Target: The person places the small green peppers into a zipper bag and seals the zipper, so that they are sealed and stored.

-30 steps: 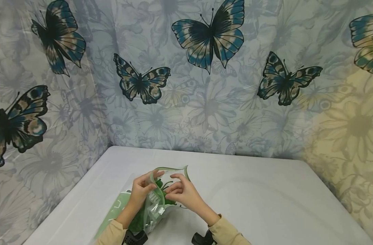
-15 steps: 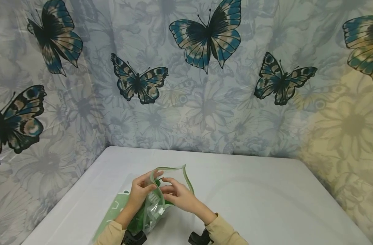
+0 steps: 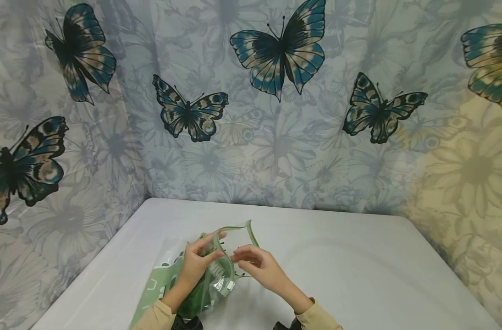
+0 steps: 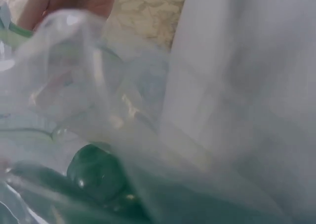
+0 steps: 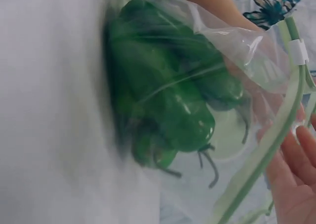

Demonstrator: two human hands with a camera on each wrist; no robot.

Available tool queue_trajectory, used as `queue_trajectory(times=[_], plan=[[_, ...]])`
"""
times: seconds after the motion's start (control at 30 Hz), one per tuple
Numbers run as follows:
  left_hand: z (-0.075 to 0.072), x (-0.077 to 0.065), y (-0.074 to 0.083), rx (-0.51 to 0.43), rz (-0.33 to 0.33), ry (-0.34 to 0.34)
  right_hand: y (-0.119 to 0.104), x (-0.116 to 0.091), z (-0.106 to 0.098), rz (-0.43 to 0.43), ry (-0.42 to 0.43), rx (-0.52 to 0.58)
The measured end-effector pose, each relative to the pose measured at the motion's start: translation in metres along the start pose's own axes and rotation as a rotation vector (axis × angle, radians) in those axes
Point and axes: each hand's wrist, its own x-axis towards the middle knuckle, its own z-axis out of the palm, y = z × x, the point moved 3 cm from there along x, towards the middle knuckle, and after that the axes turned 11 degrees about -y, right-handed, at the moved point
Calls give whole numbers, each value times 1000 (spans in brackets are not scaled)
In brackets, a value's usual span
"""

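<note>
A clear zip bag (image 3: 211,293) with a light green zip edge holds several green peppers (image 5: 163,90). Stems of the peppers show through the plastic in the right wrist view. My left hand (image 3: 195,266) pinches the near-left edge of the bag's mouth between thumb and fingers, and the mouth gapes. Just right of that mouth is my right hand (image 3: 265,270), fingers loosely bent and nothing between them; its fingertips are right at the zip edge. A white slider (image 5: 298,52) sits on the zip. In the left wrist view, plastic covers a dark green pepper (image 4: 96,172).
A flat green printed panel (image 3: 151,291) with white lettering lies under and left of the bag on the white table (image 3: 337,275). Behind the table hangs a butterfly-patterned cloth (image 3: 288,151).
My right hand reached into the bag's mouth, then drew back to the right; the pepper stem by its fingers no longer shows there. My left hand and the bag have shifted slightly right.
</note>
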Motion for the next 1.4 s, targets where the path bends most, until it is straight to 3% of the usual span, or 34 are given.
queue_trajectory(times=[0.2, 0.33, 0.57, 0.63, 0.83, 1.1, 1.3, 1.4], plan=[[9, 0, 18, 116, -24, 41, -12, -29, 1, -122, -6, -25], [11, -3, 21, 153, -43, 37, -1, -35, 3, -154, -13, -22], [18, -4, 21, 245, -168, 42, 16, -42, 3, -193, -52, -57], [22, -5, 21, 252, -176, 39, 17, -46, 5, -182, -52, -77], [34, -5, 19, 299, -57, 13, 15, -57, 7, -198, -10, -189], [46, -10, 25, 350, 90, 40, 13, -69, 1, -184, -72, -132], [53, -16, 32, 296, 287, 61, 22, -80, -7, -100, -72, -84], [59, -15, 33, 333, 417, 41, 26, -87, -11, -54, -63, -81]])
